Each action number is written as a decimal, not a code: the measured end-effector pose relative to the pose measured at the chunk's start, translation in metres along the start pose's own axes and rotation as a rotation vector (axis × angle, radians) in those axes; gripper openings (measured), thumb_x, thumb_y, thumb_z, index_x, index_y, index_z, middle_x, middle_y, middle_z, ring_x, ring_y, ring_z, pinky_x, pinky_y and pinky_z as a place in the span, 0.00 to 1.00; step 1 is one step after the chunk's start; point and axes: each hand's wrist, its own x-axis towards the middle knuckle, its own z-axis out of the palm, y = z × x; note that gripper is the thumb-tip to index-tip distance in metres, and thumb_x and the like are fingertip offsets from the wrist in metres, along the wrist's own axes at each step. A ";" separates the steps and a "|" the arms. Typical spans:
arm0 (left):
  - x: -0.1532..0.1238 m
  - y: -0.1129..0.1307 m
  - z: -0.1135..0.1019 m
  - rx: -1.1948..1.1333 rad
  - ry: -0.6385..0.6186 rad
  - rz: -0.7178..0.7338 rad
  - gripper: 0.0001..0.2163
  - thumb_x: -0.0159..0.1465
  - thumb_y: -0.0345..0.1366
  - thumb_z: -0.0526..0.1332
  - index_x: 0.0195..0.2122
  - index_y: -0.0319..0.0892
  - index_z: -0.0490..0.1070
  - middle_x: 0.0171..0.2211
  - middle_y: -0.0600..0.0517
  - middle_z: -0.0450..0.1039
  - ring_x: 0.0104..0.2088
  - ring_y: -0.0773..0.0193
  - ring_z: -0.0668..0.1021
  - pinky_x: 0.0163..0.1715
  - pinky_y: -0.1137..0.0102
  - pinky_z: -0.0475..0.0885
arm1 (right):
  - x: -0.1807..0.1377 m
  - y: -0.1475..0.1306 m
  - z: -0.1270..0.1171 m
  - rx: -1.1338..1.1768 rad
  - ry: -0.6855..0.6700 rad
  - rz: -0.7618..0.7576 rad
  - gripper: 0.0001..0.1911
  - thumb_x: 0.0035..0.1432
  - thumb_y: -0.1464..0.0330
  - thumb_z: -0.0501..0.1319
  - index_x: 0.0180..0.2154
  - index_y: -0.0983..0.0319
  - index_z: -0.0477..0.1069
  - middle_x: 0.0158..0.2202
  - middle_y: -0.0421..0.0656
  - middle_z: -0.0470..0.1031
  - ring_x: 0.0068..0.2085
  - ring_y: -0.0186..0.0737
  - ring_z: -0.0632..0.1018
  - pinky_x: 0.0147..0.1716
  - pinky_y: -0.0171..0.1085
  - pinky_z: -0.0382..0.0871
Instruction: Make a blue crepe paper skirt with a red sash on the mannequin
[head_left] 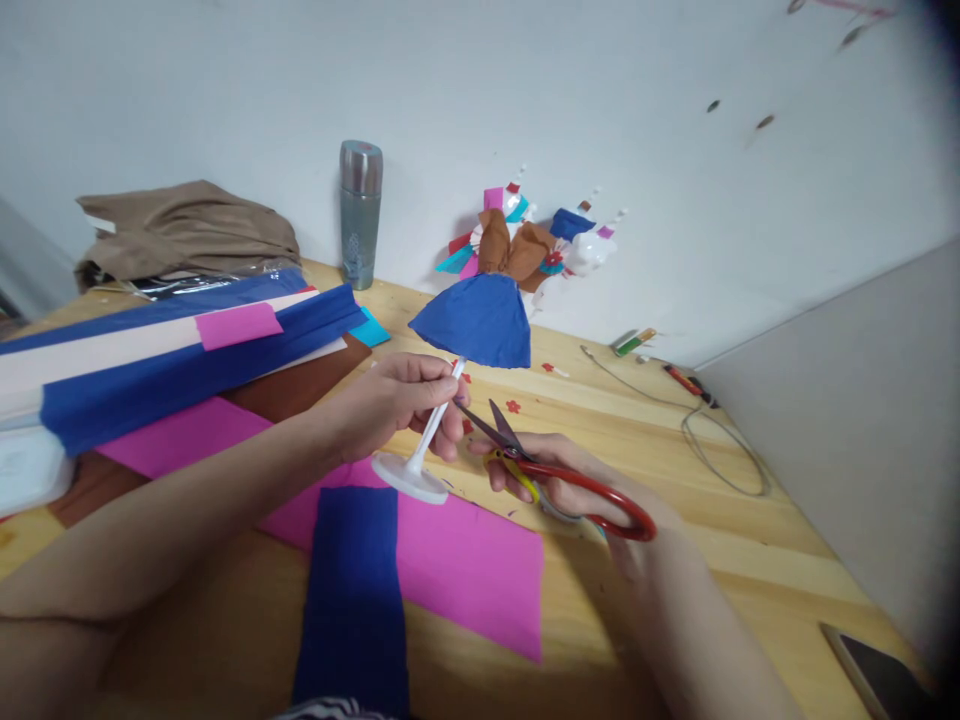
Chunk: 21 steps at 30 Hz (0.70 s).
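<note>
My left hand [397, 400] is closed round the white stem of a small doll stand [420, 462], tilted, with its round white base low over the table. The stand carries a paper dress [480, 315] with a blue skirt and brown top. My right hand [570, 490] grips red-handled scissors [559, 472]; their blades are slightly apart and point left toward the stem, just below my left fingers. Under both hands lie a pink paper sheet [465, 560] and a dark blue paper strip [352, 590] on the wooden table [675, 440].
Rolls of blue, pink and cream crepe paper [172, 350] lie at the left, with a brown cloth [187, 230] behind. A grey flask [360, 212] stands by the wall. A wire loop [720, 450], pens [634, 342] and a phone [877, 670] are at the right.
</note>
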 end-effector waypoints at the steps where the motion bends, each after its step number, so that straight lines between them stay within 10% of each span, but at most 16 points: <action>1: 0.000 0.000 0.000 0.002 -0.005 0.001 0.14 0.59 0.43 0.67 0.29 0.37 0.69 0.20 0.52 0.74 0.18 0.67 0.76 0.23 0.72 0.71 | 0.001 -0.003 0.001 -0.001 0.001 -0.009 0.44 0.49 0.33 0.55 0.55 0.56 0.72 0.37 0.43 0.72 0.31 0.38 0.69 0.32 0.37 0.66; 17: 0.003 0.002 -0.009 0.106 0.052 0.064 0.13 0.57 0.42 0.67 0.26 0.37 0.69 0.20 0.50 0.75 0.18 0.65 0.76 0.22 0.71 0.71 | -0.016 -0.001 -0.008 0.077 0.113 0.161 0.29 0.59 0.48 0.59 0.52 0.62 0.74 0.31 0.43 0.70 0.27 0.36 0.65 0.29 0.39 0.59; 21: 0.003 -0.002 -0.004 0.118 0.041 0.031 0.13 0.58 0.42 0.65 0.26 0.37 0.69 0.19 0.51 0.74 0.17 0.66 0.76 0.22 0.71 0.72 | -0.018 -0.004 -0.007 0.015 0.070 -0.016 0.37 0.54 0.42 0.60 0.55 0.61 0.71 0.38 0.45 0.72 0.32 0.38 0.67 0.34 0.39 0.63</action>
